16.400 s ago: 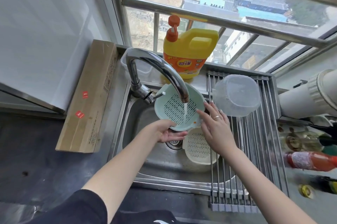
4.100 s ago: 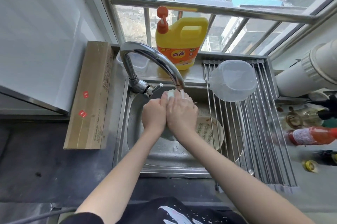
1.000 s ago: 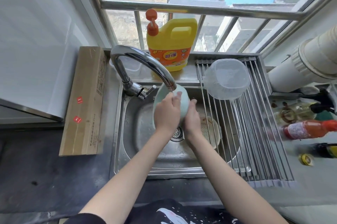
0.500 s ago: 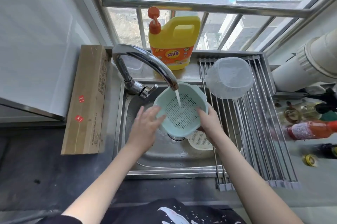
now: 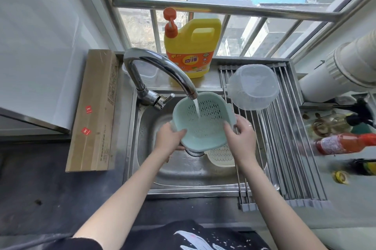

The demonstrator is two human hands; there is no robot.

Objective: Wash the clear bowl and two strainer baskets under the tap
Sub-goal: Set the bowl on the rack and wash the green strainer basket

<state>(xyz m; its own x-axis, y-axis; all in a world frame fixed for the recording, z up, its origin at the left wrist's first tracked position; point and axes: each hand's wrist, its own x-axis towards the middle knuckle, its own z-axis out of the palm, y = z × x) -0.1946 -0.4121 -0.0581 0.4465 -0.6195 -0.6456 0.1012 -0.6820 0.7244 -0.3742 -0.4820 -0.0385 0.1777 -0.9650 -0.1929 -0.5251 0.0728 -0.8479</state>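
A pale green strainer basket (image 5: pixel 205 121) is held open side up over the sink, under the running tap (image 5: pixel 160 70); water falls into it. My left hand (image 5: pixel 169 138) grips its near-left rim and my right hand (image 5: pixel 241 135) grips its right rim. A cream strainer basket (image 5: pixel 220 156) lies in the sink bottom, partly hidden by the green one and my right wrist. The clear bowl (image 5: pixel 253 87) rests upside down on the drying rack (image 5: pixel 289 148).
A yellow detergent jug (image 5: pixel 192 46) stands on the ledge behind the steel sink (image 5: pixel 146 131). A long cardboard box (image 5: pixel 95 109) lies left of the sink. Bottles (image 5: pixel 345 143) and a white pipe (image 5: pixel 345 68) are at the right.
The green basket was turned from on edge to open side up under the stream. My left hand, briefly off it, now grips its near-left rim.
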